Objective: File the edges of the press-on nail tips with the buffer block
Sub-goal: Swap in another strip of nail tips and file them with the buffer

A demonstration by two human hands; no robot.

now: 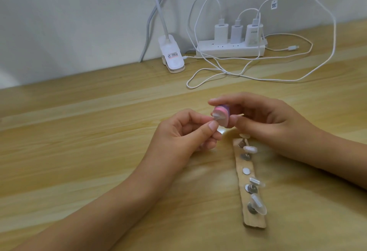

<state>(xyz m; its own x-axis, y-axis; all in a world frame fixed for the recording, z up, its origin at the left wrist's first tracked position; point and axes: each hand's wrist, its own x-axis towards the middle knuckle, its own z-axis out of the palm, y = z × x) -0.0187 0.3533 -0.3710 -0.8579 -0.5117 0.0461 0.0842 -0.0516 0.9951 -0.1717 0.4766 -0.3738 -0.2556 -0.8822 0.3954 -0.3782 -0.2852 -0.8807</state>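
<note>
Back left: clip lamp base (171, 56) clamped at the far edge of the surface (79, 151), not involved.

Left hand (178, 133) is raised a bit over the surface. Its grip is narrow, with thumb and forefinger pinching a clear press-on nail tip (218, 118). The tip touches the face of the buffer block (222, 111), a pink and purple block.

Right hand (268, 119): the grip is closed round the block, forefinger on top and thumb beneath. Filing looks underway on this one tip.

Right of centre, below the right hand: wooden holder strip (252, 219) lying flat. Other tips sit on small metal stands, e.g. the white tip (250, 149) near the top. One disc has no tip on it.

Far back right: power strip (228, 51) with chargers, and loose cables (317, 72).

Risks, as judgement:
- The tip is small, slick and held only by a pinch, so hard pressure from the block could pop it out or twist it.
- Pushing too long in one spot could flatten the edge unevenly.
- The right wrist is just above the holder's top end, so a wide stroke could knock tips off their stands.
</note>
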